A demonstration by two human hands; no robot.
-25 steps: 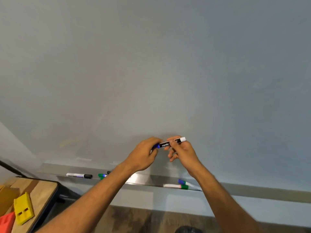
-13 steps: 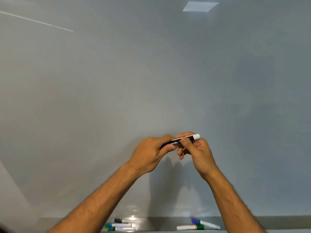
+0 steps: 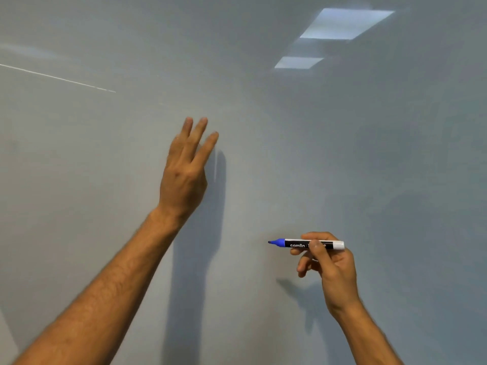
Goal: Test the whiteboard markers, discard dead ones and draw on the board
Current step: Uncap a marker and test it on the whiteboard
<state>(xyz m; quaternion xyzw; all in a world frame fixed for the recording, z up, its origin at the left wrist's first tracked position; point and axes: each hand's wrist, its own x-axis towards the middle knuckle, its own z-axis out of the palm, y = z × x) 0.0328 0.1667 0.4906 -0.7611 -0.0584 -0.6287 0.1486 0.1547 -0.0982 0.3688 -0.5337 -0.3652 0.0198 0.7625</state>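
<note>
Here, left hand (image 3: 184, 177) fingers (image 3: 203, 151) straight, right hand (image 3: 329, 264) fingers pinching uncapped marker (image 3: 307, 244).

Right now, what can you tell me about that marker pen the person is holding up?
The marker is a short whiteboard pen with a black barrel printed "camlin" in white, a white rear end and a bare blue tip; no cap is on it. It lies roughly level, tip pointing left, in front of the whiteboard. Whether the tip touches the board is unclear. The right hand pinches its barrel between thumb and fingers. The left hand is raised apart from it.
</note>
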